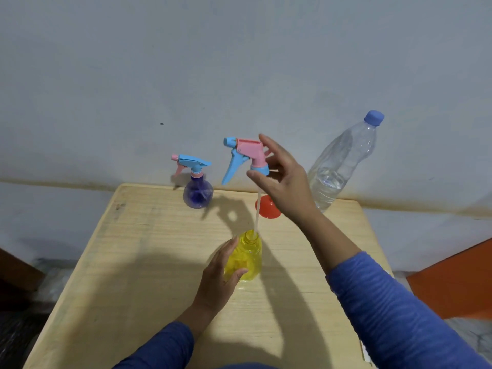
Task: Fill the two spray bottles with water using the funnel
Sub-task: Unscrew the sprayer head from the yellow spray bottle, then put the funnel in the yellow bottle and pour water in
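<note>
A yellow spray bottle (247, 258) stands uncapped in the middle of the wooden table (138, 262). My left hand (222, 272) grips its body from the left. My right hand (282, 179) holds the pink and blue trigger head (246, 155) by its collar, lifted above the bottle, and the dip tube (257, 211) still reaches down into the neck. A blue spray bottle (197, 193) with its trigger head on stands at the far edge. The red funnel (267, 206) lies behind my right hand, partly hidden.
A tall clear plastic water bottle (343, 161) with a blue cap stands at the table's far right, about a third full. A grey wall rises right behind the table. An orange surface (452, 283) lies to the right, beyond the table edge.
</note>
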{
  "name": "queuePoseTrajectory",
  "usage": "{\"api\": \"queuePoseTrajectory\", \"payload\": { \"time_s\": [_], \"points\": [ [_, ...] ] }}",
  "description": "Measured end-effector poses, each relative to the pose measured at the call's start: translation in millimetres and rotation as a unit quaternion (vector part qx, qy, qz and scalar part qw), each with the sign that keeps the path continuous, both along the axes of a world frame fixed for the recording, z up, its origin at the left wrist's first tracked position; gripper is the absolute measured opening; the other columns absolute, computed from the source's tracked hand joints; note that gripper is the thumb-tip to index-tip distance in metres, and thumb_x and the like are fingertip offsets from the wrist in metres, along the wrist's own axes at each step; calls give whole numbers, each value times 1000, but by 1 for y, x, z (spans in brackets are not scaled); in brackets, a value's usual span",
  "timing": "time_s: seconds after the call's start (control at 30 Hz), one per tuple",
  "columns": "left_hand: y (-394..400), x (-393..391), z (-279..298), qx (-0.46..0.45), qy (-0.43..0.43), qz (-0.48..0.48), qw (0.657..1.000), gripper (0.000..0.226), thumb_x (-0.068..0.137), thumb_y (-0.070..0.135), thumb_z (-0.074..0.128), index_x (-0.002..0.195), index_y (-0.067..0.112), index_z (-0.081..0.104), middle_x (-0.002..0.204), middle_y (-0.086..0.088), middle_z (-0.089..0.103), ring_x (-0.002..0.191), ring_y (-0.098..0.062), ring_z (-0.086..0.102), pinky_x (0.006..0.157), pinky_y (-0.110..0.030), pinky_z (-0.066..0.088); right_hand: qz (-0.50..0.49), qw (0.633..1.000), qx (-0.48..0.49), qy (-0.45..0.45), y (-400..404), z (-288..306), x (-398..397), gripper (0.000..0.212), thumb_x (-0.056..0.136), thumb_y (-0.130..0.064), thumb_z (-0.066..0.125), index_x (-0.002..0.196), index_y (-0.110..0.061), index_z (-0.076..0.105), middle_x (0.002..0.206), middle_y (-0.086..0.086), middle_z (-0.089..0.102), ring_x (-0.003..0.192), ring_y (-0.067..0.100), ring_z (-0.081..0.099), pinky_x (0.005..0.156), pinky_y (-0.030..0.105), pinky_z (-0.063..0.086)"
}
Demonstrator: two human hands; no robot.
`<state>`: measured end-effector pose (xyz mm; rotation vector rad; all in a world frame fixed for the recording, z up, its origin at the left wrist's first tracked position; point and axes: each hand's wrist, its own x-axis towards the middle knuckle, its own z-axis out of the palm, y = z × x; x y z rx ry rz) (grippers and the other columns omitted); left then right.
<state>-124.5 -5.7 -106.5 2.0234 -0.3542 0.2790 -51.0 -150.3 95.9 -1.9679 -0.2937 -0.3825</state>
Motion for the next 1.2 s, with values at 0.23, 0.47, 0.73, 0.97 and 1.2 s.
{"api": "queuePoseTrajectory", "payload": {
  "time_s": [0.23,0.47,0.73,0.97,1.2],
  "points": [
    [-1,-1,4,1,19,-5,1000,67,79,43,55,138,39,26,138,21,33,128,13,27,103,-38,42,-61,995,-72,17,-6,27,35,58,82,-27,67,135,-33,44,96,8,63,85,15,58,79,24,48],
    [-2,-1,6,4,45,-6,999,64,79,40,57,135,39,27,138,23,30,128,2,32,106,-36,39,-79,973,-145,164,-30,-2,39,56,82,-20,64,136,-25,47,105,0,60,89,16,56,79,25,43],
    [-2,-4,1,-10,20,9,1000,63,84,46,54,140,39,26,140,20,33,127,14,30,104,-20,34,-93,905,-247,335,-64,-119,-1,56,83,-23,63,136,-21,46,125,9,62,113,26,56,94,27,39],
    [-7,-6,8,0,45,23,999,62,83,53,50,138,37,28,137,14,37,116,7,38,93,3,25,-58,891,-295,342,-78,-162,-23,58,83,-23,62,138,-18,44,122,13,61,110,29,58,91,30,44],
    [-9,-8,8,24,60,39,997,65,82,45,52,137,47,16,139,18,29,120,9,32,95,3,24,-116,908,-303,264,-88,-169,-11,63,81,-45,61,137,-24,41,122,10,48,116,26,47,91,36,43]
  ]
}}
